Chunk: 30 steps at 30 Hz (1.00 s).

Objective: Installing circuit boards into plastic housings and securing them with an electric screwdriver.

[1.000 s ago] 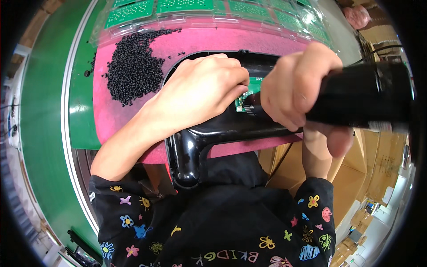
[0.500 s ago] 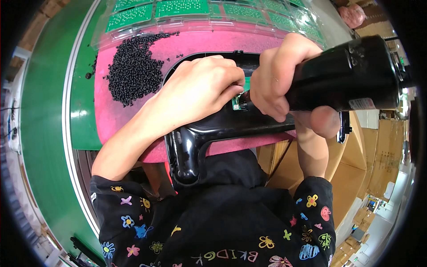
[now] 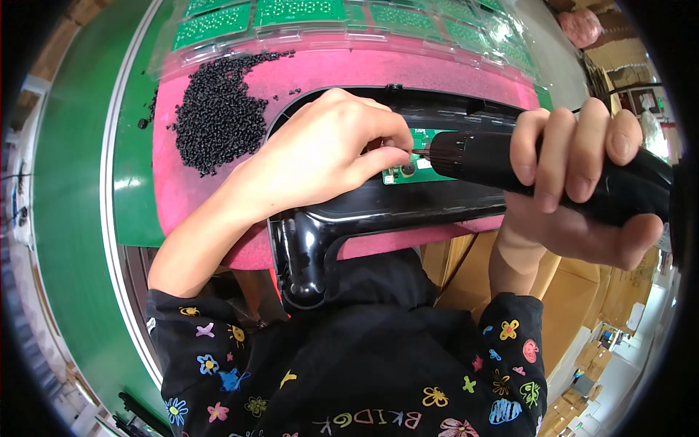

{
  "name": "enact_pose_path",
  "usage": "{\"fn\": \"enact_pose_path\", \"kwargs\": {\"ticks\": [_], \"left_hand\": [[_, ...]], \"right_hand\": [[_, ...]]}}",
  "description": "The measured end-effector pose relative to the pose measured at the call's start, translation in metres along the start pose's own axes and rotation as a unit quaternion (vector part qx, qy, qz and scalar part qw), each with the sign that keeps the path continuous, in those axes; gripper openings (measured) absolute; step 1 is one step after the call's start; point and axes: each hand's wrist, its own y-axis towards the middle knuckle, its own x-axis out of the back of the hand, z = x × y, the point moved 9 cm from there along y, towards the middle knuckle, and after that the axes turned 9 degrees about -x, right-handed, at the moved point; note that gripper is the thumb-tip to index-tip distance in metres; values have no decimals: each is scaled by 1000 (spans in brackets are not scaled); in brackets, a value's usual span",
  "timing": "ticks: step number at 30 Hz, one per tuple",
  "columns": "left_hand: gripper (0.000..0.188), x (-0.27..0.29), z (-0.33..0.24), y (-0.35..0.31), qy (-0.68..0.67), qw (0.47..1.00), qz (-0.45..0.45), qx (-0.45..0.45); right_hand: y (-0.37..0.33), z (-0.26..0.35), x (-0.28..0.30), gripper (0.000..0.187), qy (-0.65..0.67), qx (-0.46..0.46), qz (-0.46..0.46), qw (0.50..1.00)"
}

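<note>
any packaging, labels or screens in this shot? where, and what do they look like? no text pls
Clear trays: along the bench's far edge, see-through plastic holding green circuit boards.
Cardboard boxes: lower right, beyond the bench edge, plain brown, stacked.
Pink bag: top right corner, crumpled; contents hidden.
White label: on the black driver's rear end, past the right hand; mostly cut off.
No screens visible.

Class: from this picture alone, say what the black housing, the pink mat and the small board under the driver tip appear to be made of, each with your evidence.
Black housing: probably moulded plastic, glossy, with bright reflections along its curved edge.
Pink mat: looks like soft foam or felt, matte, no glare.
Small board: seemingly a green circuit board with tiny parts.
The right hand grips the driver; the left hand steadies its tip.
</note>
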Motion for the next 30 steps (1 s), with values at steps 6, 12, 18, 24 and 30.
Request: {"fn": "enact_pose_path", "kwargs": {"ticks": [6, 12, 18, 24, 30], "left_hand": [[11, 1, 0, 9, -25, 1000, -18, 3], [11, -2, 0, 14, -58, 998, -1, 7], [16, -6, -1, 15, -66, 997, 27, 1], [24, 0, 11, 10, -48, 995, 11, 86], [20, 0, 17, 5, -18, 996, 22, 85]], "right_hand": [[-4, 6, 13, 52, 27, 5, -8, 1000], [-7, 11, 25, 51, 10, 8, -9, 1000], [-7, 10, 29, 51, 3, 8, 1, 1000], [-7, 4, 53, 50, -65, -27, -17, 997], [-11, -11, 77, 50, -50, -43, -65, 996]]}}
